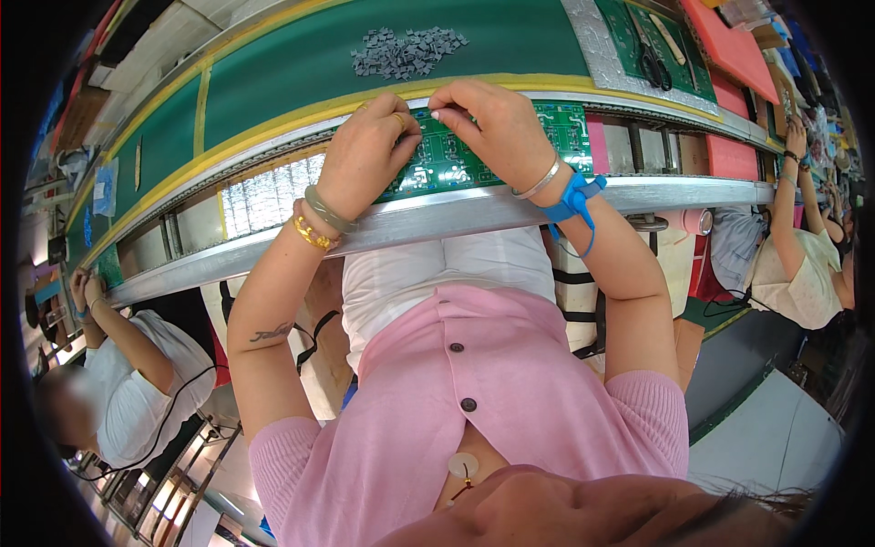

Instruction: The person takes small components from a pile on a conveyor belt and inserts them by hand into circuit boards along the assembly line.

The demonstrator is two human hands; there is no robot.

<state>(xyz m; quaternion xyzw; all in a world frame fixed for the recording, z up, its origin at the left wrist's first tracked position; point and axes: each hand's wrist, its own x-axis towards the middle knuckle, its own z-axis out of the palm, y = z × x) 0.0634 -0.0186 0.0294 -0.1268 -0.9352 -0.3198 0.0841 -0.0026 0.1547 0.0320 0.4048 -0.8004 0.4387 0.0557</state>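
A green circuit board (444, 164) with small parts on it lies across the metal rails in front of me. Over its left part, my left hand (372, 146) is closed, its fingers curled in toward the thumb. My right hand (497, 126) pinches thumb and fingers together above the board's middle, close to the left one. Whatever either hand may hold is hidden or too small to make out. Beyond the hands, a heap of small grey plastic pieces (406, 53) is spread on the green mat (283, 87).
The front metal rail (437, 219) runs between me and the board. At the far right lie black-handled scissors (653, 68) and a wooden stick (668, 38). Silver bubble sheet (273, 193) is left of the board. Co-workers sit at left (150, 383) and right (793, 260).
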